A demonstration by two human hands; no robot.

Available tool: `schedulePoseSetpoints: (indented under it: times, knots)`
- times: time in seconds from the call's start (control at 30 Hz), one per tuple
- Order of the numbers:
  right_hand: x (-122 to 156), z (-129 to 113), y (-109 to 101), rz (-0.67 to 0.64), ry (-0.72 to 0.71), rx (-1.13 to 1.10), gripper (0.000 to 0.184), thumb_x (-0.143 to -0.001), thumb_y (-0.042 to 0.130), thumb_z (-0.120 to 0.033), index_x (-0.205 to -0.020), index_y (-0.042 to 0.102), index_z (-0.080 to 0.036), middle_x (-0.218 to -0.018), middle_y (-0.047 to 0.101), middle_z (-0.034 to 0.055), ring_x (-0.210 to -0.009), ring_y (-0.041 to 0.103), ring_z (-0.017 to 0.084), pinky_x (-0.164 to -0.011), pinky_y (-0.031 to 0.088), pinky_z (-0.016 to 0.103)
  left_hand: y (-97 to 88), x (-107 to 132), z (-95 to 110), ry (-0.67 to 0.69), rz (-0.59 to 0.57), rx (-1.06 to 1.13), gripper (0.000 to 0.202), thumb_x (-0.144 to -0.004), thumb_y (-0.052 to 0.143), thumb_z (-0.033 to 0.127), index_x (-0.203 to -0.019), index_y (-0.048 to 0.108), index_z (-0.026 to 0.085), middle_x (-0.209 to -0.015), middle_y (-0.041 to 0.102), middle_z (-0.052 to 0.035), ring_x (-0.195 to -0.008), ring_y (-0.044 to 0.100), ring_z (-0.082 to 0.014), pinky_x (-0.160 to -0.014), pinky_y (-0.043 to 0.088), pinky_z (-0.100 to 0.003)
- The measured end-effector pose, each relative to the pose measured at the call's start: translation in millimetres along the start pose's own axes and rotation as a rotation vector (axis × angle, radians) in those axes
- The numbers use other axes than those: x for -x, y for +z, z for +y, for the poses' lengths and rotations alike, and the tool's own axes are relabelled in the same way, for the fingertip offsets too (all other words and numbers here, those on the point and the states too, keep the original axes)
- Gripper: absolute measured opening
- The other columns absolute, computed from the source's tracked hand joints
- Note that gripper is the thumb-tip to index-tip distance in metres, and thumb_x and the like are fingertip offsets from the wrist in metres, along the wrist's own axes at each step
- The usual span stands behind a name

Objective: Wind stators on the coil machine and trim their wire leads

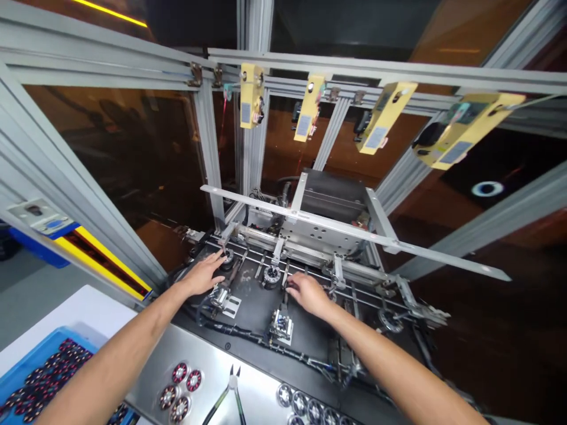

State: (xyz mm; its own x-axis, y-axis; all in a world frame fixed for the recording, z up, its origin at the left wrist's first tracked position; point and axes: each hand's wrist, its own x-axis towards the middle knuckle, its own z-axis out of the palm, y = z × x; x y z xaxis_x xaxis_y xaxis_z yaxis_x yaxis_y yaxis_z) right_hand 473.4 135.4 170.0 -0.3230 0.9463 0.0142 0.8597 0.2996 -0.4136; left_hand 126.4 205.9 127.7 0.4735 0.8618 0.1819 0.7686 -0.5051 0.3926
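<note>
My left hand [204, 274] reaches into the machine bay, fingers spread, its tips on a round motor part [227, 258] seated at the left fixture on the rail. My right hand [308, 293] lies palm down just right of the middle fixture, which holds a second round motor part [271, 275]; its fingertips sit at the fixture's edge, and whether they pinch anything is hidden. Two small clamp blocks, the left clamp block [220, 297] and the right clamp block [282, 324], sit on the black base plate [252, 301] in front of my hands.
A steel shelf [252, 383] in front carries several red-wound stators [179, 386], a pair of cutters [230, 392] and a row of silver round parts [305, 407]. A blue tray [26, 369] of stators sits at lower left. Aluminium frame bar [354, 233] crosses overhead; yellow sensor boxes [251, 94] hang above.
</note>
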Motion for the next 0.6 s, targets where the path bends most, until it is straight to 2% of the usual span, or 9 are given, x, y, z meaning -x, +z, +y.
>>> schedulePoseSetpoints:
  times: [0.13,0.2,0.3,0.37,0.43,0.5,0.6]
  knots:
    - [-23.4,-8.4,25.3,-0.061,-0.136,0.094,0.022,-0.092,0.059,-0.03,-0.108,0.062,-0.016,-0.116,0.063,0.0072,-0.104,0.061,0.022,-0.091,0.051,0.045,-23.5,16.0,31.2,-0.114,0.147,-0.022,0.046,-0.089,0.058,0.039,-0.128,0.054,0.014,-0.14,0.054,-0.0173,-0.126,0.053,-0.0316,-0.104,0.043,-0.054]
    - [-30.7,-12.9,31.0,-0.084,-0.161,0.115,0.021,-0.093,0.058,-0.03,-0.108,0.062,-0.016,-0.115,0.063,0.007,-0.103,0.061,0.021,-0.09,0.051,0.044,-33.0,30.6,57.1,-0.141,0.216,-0.025,0.047,-0.09,0.053,0.042,-0.125,0.057,0.011,-0.138,0.056,-0.02,-0.127,0.053,-0.0304,-0.108,0.041,-0.05]
    - [-31.7,-12.5,32.7,-0.102,-0.14,0.119,0.021,-0.093,0.057,-0.03,-0.108,0.062,-0.016,-0.114,0.063,0.0067,-0.101,0.062,0.021,-0.089,0.052,0.044,-34.2,50.7,98.8,-0.122,0.252,-0.01,0.044,-0.091,0.052,0.042,-0.123,0.06,0.012,-0.137,0.058,-0.0171,-0.129,0.052,-0.027,-0.111,0.039,-0.045]
    - [-29.3,-8.7,31.2,-0.093,-0.081,0.11,0.022,-0.093,0.058,-0.03,-0.11,0.061,-0.017,-0.118,0.061,0.0075,-0.106,0.06,0.022,-0.091,0.05,0.045,-22.9,56.3,121.4,-0.09,0.231,0.008,0.041,-0.091,0.052,0.039,-0.122,0.061,0.014,-0.137,0.059,-0.0149,-0.13,0.051,-0.0257,-0.112,0.04,-0.043]
    - [-29.8,-4.4,29.2,-0.075,0.018,0.093,0.025,-0.093,0.058,-0.03,-0.114,0.06,-0.018,-0.127,0.057,0.0084,-0.112,0.057,0.024,-0.094,0.048,0.048,-3.3,53.1,136.3,-0.047,0.186,0.026,0.038,-0.091,0.053,0.036,-0.122,0.062,0.014,-0.136,0.06,-0.0136,-0.131,0.05,-0.0249,-0.111,0.041,-0.042]
    - [-36.4,-0.6,28.2,-0.08,0.145,0.065,0.028,-0.093,0.058,-0.031,-0.117,0.059,-0.018,-0.13,0.055,0.0089,-0.113,0.056,0.025,-0.094,0.049,0.048,20.7,42.2,143.5,0.0,0.135,0.038,0.039,-0.091,0.054,0.031,-0.125,0.06,0.014,-0.138,0.059,-0.0134,-0.133,0.048,-0.0249,-0.11,0.041,-0.041]
    - [-57.0,2.7,30.2,-0.165,0.345,-0.005,0.029,-0.092,0.06,-0.031,-0.116,0.059,-0.016,-0.12,0.06,0.009,-0.103,0.062,0.022,-0.086,0.054,0.041,53.6,19.8,144.9,0.061,0.07,0.036,0.046,-0.089,0.056,0.025,-0.134,0.051,0.013,-0.147,0.049,-0.0148,-0.139,0.039,-0.0281,-0.112,0.038,-0.046]
